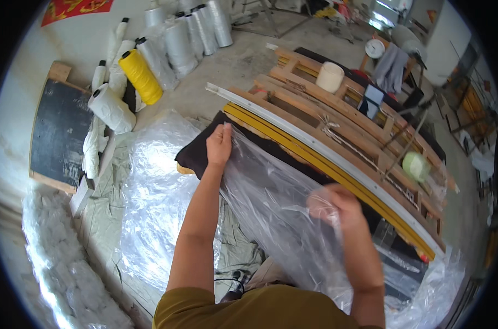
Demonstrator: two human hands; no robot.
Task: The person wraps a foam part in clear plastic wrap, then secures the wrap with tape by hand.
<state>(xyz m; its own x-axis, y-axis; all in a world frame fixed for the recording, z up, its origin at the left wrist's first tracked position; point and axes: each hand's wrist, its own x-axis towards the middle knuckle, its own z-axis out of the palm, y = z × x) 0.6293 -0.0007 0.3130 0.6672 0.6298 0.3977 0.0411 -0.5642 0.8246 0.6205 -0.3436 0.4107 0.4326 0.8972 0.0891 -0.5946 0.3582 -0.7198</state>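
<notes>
Clear sheet: on my feed this plastic film [271, 200] spreads from near the centre toward 5 o'clock, thin and wrinkled, partly over a dark fabric piece [197, 149].
Left hand: I have the left hand [220, 143] just off centre toward 10 o'clock, fingers closed and pinching the film's upper corner, right over the dark fabric.
Right hand: I see the right hand [336, 205] at 4 o'clock, blurred, fingers curled, at the film; I cannot tell whether it grips it or only touches it.
Frame: a wooden frame [309, 109] slants from 12 toward 4 o'clock, a yellow bar [284, 145] along its near side.
On the frame: a cream cylinder [330, 77] between 1 and 2, a pale green round object [416, 166] at 3.
Floor: crumpled clear plastic [158, 186] at 9.
Wall side: a yellow spool [141, 77] at 10, a dark panel [61, 131] at 9.
</notes>
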